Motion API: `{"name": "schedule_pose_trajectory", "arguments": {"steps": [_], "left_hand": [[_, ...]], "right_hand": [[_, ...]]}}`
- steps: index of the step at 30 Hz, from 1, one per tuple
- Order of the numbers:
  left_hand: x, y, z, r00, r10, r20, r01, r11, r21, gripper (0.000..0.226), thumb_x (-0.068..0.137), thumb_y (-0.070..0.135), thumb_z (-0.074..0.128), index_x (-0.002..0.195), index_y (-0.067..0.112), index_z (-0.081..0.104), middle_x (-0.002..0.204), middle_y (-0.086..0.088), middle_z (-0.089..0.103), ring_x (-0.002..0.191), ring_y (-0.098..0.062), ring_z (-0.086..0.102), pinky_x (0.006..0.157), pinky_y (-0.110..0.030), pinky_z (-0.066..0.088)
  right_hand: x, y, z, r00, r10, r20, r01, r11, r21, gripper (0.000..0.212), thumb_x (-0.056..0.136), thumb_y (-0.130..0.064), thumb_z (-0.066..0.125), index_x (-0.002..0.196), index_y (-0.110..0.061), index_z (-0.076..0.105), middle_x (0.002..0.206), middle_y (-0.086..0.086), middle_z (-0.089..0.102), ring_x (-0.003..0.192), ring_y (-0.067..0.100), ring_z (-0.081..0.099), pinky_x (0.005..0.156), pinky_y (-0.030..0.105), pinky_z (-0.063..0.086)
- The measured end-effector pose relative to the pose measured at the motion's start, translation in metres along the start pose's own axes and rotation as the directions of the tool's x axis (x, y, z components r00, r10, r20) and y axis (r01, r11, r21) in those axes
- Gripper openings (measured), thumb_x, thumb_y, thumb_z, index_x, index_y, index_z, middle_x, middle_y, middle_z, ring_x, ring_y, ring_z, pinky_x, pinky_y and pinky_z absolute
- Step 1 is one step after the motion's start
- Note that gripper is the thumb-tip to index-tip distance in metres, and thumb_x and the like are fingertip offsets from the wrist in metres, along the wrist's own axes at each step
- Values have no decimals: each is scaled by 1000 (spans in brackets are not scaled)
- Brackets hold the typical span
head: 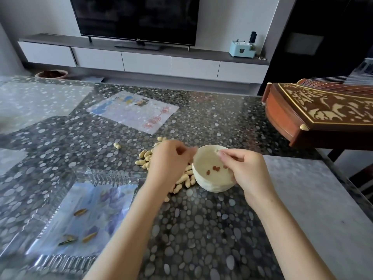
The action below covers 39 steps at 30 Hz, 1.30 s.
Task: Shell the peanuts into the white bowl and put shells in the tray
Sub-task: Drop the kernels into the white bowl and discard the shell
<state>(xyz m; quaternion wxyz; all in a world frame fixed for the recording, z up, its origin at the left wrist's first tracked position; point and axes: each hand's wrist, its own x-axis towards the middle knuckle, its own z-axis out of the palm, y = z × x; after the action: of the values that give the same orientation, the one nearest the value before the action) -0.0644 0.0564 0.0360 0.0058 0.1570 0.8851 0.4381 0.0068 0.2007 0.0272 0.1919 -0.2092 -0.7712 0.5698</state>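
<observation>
Head view: pebble-patterned table [201, 229], television [137, 17] beyond.

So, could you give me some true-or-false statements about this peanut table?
1. The white bowl holds a few shelled kernels. True.
2. The clear tray sits right of the bowl. False: it sits to the left.
3. Shell pieces lie in the tray. True.
4. The unshelled peanuts are piled inside the bowl. False: they lie on the table beside it.
5. The right hand pinches a small pale piece above the bowl. True.
</observation>
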Motion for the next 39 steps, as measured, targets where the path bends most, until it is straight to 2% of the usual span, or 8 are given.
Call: {"name": "schedule_pose_trajectory", "arguments": {"steps": [7,16,20,23,25,29,32,39], "left_hand": [[-31,-61,-82,966,-253,-60,257,888,381,34,87,31,65,62,8,63,48,0,50,44,-13,43,43,-23,27],[-38,-102,-102,906,-422,-8,347,734,583,48,84,35,68,55,8,40,50,-4,43,47,-20,43,45,-29,32],[-36,-101,-101,945,-316,-80,310,794,523,40,86,18,63,49,9,48,46,-3,44,44,-17,40,44,-24,28],[-36,-90,-92,976,-183,-120,217,866,450,26,86,13,62,60,10,60,55,-3,55,54,-19,49,48,-23,31],[-37,-80,-80,991,-89,-104,123,913,389,12,84,14,64,74,12,69,66,-2,62,61,-19,53,52,-23,34],[-37,-66,-53,995,102,16,-98,893,440,10,83,17,64,82,20,73,82,5,61,79,-14,54,65,-22,36],[-37,-65,-39,973,184,139,-229,830,508,11,85,26,65,94,26,72,93,8,55,100,-15,51,82,-23,37],[-43,-61,-15,952,175,252,-302,683,666,19,85,34,62,104,34,66,112,12,55,112,-16,44,89,-29,25]], "right_hand": [[-39,-7,71,903,-70,425,72,997,12,18,85,-18,70,102,-14,71,71,-5,71,53,1,57,49,13,42],[-71,-4,132,823,-180,539,352,906,-234,33,84,-44,67,113,-28,70,55,-14,53,48,-2,46,45,14,33],[-59,-9,110,868,-307,390,460,792,-401,27,86,-31,68,112,-24,70,81,-6,69,57,3,53,55,17,40],[-40,2,75,835,-531,144,441,491,-752,30,71,-24,82,95,-10,71,83,5,67,75,25,61,64,30,44],[-34,4,55,911,-378,167,320,389,-864,38,77,-31,77,103,-10,60,95,6,65,87,27,60,68,33,43],[-32,15,38,940,-272,207,304,388,-870,17,90,-26,63,85,-15,51,84,3,65,67,23,54,48,27,28],[-36,19,32,916,-297,269,370,369,-853,52,85,-17,67,56,-21,24,62,3,57,53,25,40,43,25,9],[-68,11,4,931,-146,333,361,254,-897,43,91,-26,55,59,-22,25,59,-9,33,61,16,41,45,22,18]]}}
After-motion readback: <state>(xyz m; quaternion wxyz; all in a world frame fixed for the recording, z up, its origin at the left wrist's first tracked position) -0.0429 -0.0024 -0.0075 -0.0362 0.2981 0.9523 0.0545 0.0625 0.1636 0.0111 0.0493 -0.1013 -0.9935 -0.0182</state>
